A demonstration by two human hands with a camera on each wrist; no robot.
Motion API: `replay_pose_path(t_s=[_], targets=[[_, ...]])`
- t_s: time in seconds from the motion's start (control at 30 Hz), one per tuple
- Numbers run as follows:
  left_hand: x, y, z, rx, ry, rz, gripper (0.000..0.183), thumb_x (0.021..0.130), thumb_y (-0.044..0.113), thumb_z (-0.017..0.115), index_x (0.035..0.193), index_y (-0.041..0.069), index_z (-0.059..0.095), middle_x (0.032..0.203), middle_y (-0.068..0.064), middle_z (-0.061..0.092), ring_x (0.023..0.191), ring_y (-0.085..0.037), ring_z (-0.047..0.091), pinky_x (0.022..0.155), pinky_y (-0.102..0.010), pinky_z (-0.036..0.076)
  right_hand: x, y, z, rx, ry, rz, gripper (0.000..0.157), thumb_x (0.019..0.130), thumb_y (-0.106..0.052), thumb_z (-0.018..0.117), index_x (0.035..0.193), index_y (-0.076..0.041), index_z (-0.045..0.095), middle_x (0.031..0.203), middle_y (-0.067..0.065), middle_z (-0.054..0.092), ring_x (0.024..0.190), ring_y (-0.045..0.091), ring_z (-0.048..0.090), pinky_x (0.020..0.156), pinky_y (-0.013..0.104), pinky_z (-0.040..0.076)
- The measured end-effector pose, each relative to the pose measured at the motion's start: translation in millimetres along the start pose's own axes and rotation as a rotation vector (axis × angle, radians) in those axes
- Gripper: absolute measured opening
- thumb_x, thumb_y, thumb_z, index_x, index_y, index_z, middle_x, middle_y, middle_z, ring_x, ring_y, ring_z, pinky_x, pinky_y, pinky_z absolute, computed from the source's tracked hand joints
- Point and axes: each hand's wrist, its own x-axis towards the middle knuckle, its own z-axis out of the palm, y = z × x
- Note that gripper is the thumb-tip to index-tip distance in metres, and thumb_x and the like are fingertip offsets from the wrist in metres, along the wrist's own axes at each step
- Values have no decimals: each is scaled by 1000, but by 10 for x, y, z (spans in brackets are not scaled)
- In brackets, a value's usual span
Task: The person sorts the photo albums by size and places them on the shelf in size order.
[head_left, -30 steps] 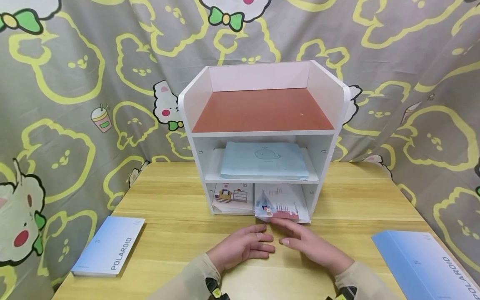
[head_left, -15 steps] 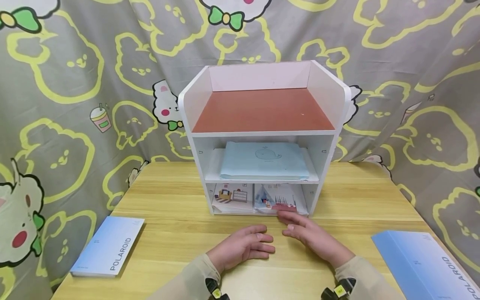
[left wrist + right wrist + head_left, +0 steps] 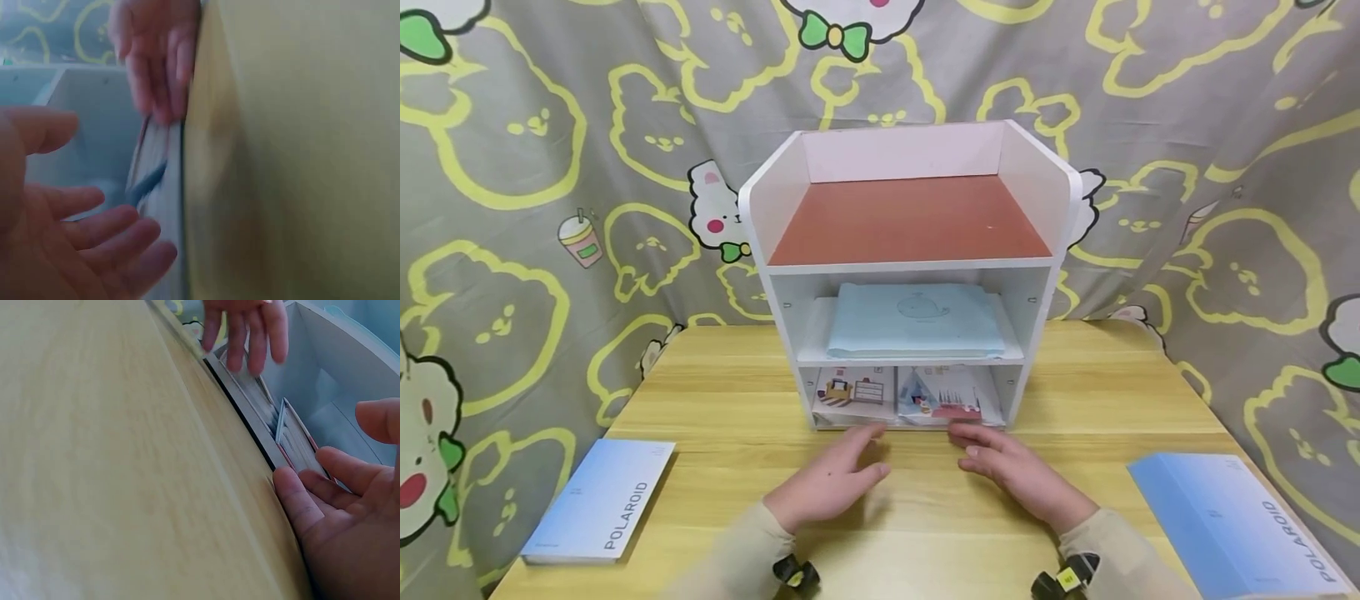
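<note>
A small white shelf unit (image 3: 775, 312) stands on the wooden table. Its bottom compartment holds two books side by side: a left book (image 3: 856, 393) with a furniture picture and a right book (image 3: 940, 393) with a tent picture. My right hand (image 3: 1018, 477) lies before the right book, fingertips right at its front edge; in the right wrist view the fingers (image 3: 340, 472) reach its page edges. Fingers extended and thumb apart, my left hand (image 3: 827, 483) is in front of the left book, holding nothing. The left wrist view is blurred.
A pale blue book with a whale drawing (image 3: 917, 321) lies on the middle shelf. Blue POLAROID boxes or albums lie on the table, one at the left (image 3: 598, 500) and a thicker one at the right (image 3: 1236, 525). A patterned curtain (image 3: 647, 125) hangs behind.
The right book has slid back into the compartment, level with the left one, with my right hand following. My left hand has moved left and forward, toward the left book. The view has shifted slightly.
</note>
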Motion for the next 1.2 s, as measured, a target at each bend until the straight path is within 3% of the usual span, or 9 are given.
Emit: replay_pose_path(t_s=[0.1,0.3,0.4,0.5,0.67,0.73,0.83,1.0,1.2], targets=[[-147,-31,-197,240,54,18,68,101,41,59,156,9,36,157,-13,40,141,-33,41,114,-54,35,-3,-21,9,-40,10,3,44,104,-27,57,147,-15,55,151,8,50,141,30,41,112,30,34],[-450,-239,-522,435,169,41,71,95,32,70,154,4,41,154,-21,41,139,-40,41,112,-58,35,-33,-54,6,-14,7,12,46,104,-26,57,147,-10,53,151,11,49,142,32,40,111,28,34],[-599,-391,-704,490,218,19,72,94,30,72,152,2,42,153,-25,41,136,-45,42,109,-62,36,-68,-89,1,-9,15,23,46,104,-25,57,147,-10,54,151,11,49,142,33,40,114,37,32],[-754,-551,-915,496,248,-45,72,95,29,71,154,2,39,154,-29,36,136,-50,39,107,-67,35,-108,-127,-11,6,11,29,47,103,-25,58,147,-9,53,151,11,49,141,33,40,114,40,32],[-1009,-851,-1284,546,281,-163,77,93,29,73,153,-2,36,152,-39,29,133,-60,32,102,-76,31,-163,-164,-28,215,-58,29,53,106,-19,51,152,5,38,156,26,35,144,41,34,108,37,45],[-1117,-975,-1404,566,279,-214,78,92,29,74,152,-5,37,149,-43,27,130,-64,31,99,-79,30,-175,-168,-29,300,-81,35,54,108,-18,49,152,8,33,158,30,29,145,43,31,105,39,47],[-1257,-1147,-1558,590,257,-299,79,93,34,72,151,-7,36,147,-46,23,127,-68,28,94,-83,28,-181,-160,-32,339,-83,48,55,108,-19,48,153,9,31,158,30,27,145,41,31,105,41,48],[-1396,-1356,-1765,624,206,-425,93,92,57,66,157,2,29,151,-46,11,129,-71,16,92,-87,18,-179,-122,-45,349,-79,51,55,108,-19,48,152,10,32,158,30,28,144,41,33,105,40,47],[-1495,-1544,-1892,543,104,-577,105,85,73,62,155,1,30,151,-46,0,128,-76,3,86,-92,14,-177,-66,-54,369,-102,53,54,108,-19,48,151,11,33,157,30,29,145,41,32,106,40,47]])
